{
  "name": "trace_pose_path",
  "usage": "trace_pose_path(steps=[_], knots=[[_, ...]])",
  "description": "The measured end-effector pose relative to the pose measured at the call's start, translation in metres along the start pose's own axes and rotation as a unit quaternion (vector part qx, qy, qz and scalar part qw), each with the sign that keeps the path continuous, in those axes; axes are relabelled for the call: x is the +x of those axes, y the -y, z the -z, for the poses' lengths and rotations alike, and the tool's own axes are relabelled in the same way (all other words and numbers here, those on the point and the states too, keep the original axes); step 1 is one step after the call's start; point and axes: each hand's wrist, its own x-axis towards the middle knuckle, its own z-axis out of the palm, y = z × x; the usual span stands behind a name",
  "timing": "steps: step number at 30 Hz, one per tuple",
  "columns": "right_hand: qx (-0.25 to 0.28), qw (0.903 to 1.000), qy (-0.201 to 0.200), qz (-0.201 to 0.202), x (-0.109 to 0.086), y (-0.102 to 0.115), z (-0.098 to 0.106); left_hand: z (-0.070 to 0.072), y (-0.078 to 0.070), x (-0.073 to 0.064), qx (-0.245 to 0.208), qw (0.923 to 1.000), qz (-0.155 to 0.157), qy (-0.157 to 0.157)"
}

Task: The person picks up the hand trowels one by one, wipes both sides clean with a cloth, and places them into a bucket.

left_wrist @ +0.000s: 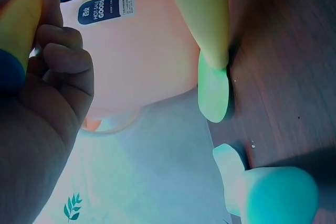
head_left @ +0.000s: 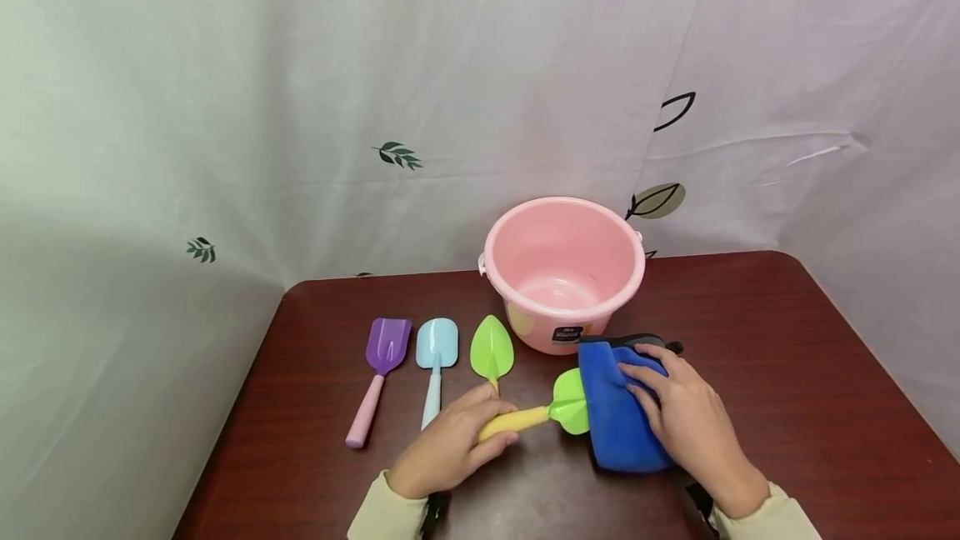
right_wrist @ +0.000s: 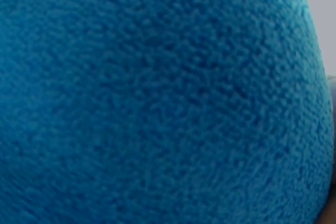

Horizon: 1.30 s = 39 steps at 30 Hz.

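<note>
My left hand [head_left: 457, 444] has its fingers curled round the thick yellow handle of a toy trowel with a bright green blade [head_left: 568, 408], held low over the dark reddish-brown wooden table [head_left: 787, 373]. The blade points to my right, its far end hidden by a fuzzy bright-blue fabric piece with black edging [head_left: 618, 423]; I can't tell whether the tip sits inside that fabric or just behind it. My right hand [head_left: 693, 419] grips the fabric, thumb and fingers bent over its upper side, and the blue pile fills most of the right wrist view.

Just beyond stands a round pink plastic bucket [head_left: 557, 312], upright, with a dark label on its near wall. To its left, in a row, lie a second green trowel with a pointed blade [head_left: 492, 348], partly covered by my left hand, then a pale-blue scoop [head_left: 437, 346], then a purple scoop with a pink handle [head_left: 387, 347].
</note>
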Motion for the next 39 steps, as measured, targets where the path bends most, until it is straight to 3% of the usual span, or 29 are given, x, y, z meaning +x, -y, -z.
trace_pose_path(steps=[12,23,34,39], knots=[[-0.010,0.9995,0.004,-0.029,-0.001,-0.013,0.008,0.006,0.004,-0.009,-0.025,0.9996,0.015,0.000],[-0.009,0.9991,0.002,-0.041,-0.003,-0.022,0.016,0.025,0.004,-0.017,-0.013,0.9997,0.019,-0.012],[-0.017,0.9991,-0.001,-0.040,-0.004,-0.031,0.022,0.062,0.002,-0.025,0.076,0.9956,0.029,-0.047],[-0.022,0.9988,-0.005,-0.043,-0.004,-0.036,0.025,0.077,0.001,-0.024,0.097,0.9931,0.011,-0.064]])
